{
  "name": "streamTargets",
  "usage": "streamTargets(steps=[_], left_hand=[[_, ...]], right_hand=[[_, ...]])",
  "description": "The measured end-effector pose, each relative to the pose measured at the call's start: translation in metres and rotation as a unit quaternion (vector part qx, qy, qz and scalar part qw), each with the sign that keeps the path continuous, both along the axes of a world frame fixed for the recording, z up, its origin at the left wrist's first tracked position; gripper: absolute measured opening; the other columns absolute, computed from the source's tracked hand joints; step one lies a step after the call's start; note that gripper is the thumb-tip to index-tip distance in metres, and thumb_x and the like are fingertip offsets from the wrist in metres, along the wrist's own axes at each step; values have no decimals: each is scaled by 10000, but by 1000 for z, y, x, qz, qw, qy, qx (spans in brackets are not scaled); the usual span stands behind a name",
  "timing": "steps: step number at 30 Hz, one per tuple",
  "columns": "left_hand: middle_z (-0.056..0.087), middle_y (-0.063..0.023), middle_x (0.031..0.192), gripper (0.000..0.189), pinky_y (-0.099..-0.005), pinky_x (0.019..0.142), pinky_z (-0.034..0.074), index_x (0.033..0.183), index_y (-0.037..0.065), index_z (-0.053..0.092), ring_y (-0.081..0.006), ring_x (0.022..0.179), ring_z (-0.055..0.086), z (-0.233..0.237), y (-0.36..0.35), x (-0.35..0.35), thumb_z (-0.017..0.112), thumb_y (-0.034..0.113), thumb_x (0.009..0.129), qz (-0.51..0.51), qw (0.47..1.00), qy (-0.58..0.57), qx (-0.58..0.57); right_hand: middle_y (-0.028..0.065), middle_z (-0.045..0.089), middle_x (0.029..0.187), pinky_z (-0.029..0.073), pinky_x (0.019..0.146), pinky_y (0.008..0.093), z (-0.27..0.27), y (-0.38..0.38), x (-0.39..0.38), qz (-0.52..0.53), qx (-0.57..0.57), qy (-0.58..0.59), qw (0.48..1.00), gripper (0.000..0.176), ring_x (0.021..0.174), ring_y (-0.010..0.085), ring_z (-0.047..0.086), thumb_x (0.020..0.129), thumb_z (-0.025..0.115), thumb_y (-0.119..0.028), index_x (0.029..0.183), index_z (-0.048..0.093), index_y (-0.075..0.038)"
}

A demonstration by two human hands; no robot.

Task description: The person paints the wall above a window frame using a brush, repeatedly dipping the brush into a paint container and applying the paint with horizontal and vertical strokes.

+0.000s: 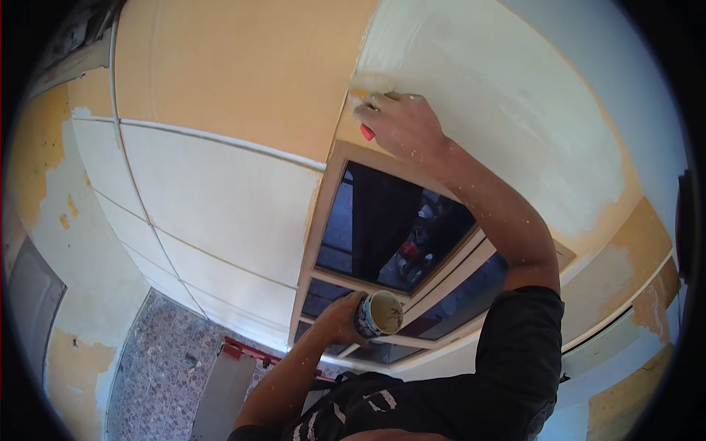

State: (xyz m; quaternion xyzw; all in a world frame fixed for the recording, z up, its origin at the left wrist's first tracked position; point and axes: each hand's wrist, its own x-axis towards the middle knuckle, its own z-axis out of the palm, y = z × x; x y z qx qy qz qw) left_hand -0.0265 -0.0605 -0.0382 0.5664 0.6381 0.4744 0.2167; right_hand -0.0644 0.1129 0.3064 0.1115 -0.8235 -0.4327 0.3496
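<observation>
My right hand (401,123) is raised to the wall above the window and closed round a brush with a red handle end (367,132). The brush's bristles meet the wall beside a vertical seam, where pale paint (485,95) borders the orange surface (243,66). Lower down, in front of the window (390,228), my left hand (340,320) grips a paint can (382,314) from its side. The can's open top faces the camera, with pale paint on its inside.
A thin pipe (132,173) runs down the left wall panels. Below lie a patterned tiled floor (158,367) and a grey board with red edges (224,389). A dark door-like panel (31,316) stands at the far left. A ledge (610,353) is at the lower right.
</observation>
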Motion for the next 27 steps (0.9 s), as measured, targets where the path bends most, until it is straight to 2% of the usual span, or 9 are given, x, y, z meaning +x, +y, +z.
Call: streamTargets(steps=[3,7,11,16,19,22,24,26,27], left_hand=[[644,-199,1304,1042,-437,1078,467,1380,52,536,-384,1243,600,0,0,-1,1002,289,478,-4,1000,6,-24],[637,-202,1306,1059,-444,1083,461,1383,48,531,-385,1245,594,-3,3,-1,1000,265,459,-12,1000,-10,-14],[646,-212,1240,1008,-462,1039,483,1347,57,513,-413,1200,606,1,1,1,971,248,470,-10,1000,2,0],[639,-216,1290,1055,-450,1079,462,1387,43,524,-398,1236,596,8,-2,3,992,256,467,-3,1000,-3,-30],[641,-215,1285,1043,-449,1069,468,1376,42,533,-398,1232,598,2,1,2,997,265,469,-2,1000,3,-14],[641,-213,1285,1050,-452,1065,471,1379,41,530,-397,1232,599,0,2,4,1001,273,471,-4,1000,-10,-11],[629,-208,1268,1041,-458,1066,469,1375,58,489,-413,1220,587,3,-1,6,951,229,458,-3,1000,-5,-9],[629,-194,1283,1039,-453,1076,465,1386,79,487,-403,1234,586,6,-1,6,952,233,469,5,1000,9,-15],[629,-194,1283,1039,-453,1076,465,1386,79,487,-403,1234,586,5,-3,7,952,233,469,7,1000,6,-15]], right_hand=[[63,727,959,586,736,406,45,-16,13,35,-123,53,990,188,866,294,708,877,660,-156,1036,755,-189],[55,724,984,586,718,410,117,-13,5,92,-64,187,976,192,841,296,711,891,654,-160,1058,744,-196],[49,717,1018,582,694,413,154,5,-20,-27,2,228,973,215,864,288,709,903,637,-156,1093,728,-194],[53,718,1029,570,663,415,133,7,-24,-67,43,147,986,261,894,274,708,869,651,-149,1111,729,-208],[57,723,1037,570,669,419,144,-5,-13,-5,-7,126,992,306,898,273,710,854,659,-147,1140,735,-228],[62,732,1047,585,770,427,153,-14,-5,-122,-46,199,971,268,904,293,717,927,631,-173,1163,738,-240],[94,705,896,567,721,437,151,-9,-13,-53,-6,143,988,113,868,259,712,887,645,-199,836,711,-123],[140,740,1149,586,885,390,123,-3,-16,-75,32,96,992,120,1115,283,704,865,670,-222,879,729,-118],[140,740,1149,586,885,390,122,-3,-17,-74,33,94,992,120,1115,283,704,865,670,-222,879,729,-118]])
